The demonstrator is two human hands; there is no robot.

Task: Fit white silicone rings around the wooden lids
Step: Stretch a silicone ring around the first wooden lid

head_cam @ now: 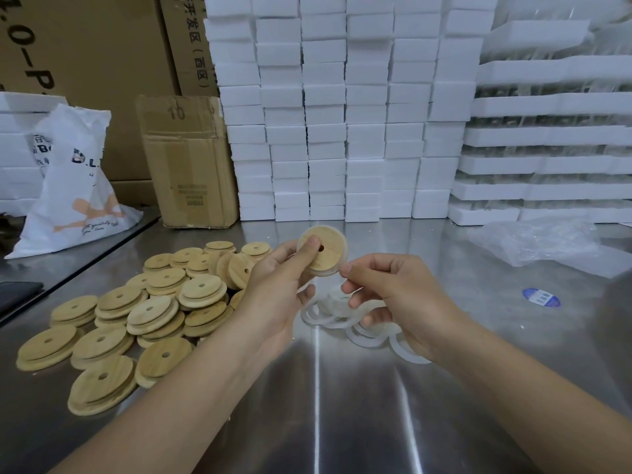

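Note:
My left hand holds a round wooden lid with a small centre hole, thumb pressed on its face, raised above the steel table. A white silicone ring runs along the lid's lower edge. My right hand pinches that ring at the lid's lower right edge with thumb and forefinger. Below the hands lies a loose heap of white silicone rings, partly hidden by my right hand. Several bare wooden lids are piled on the table to the left.
A steel table carries everything. Stacked white foam blocks form a wall at the back. A cardboard box and a white printed bag stand at back left. Crumpled clear plastic and a blue sticker lie at right.

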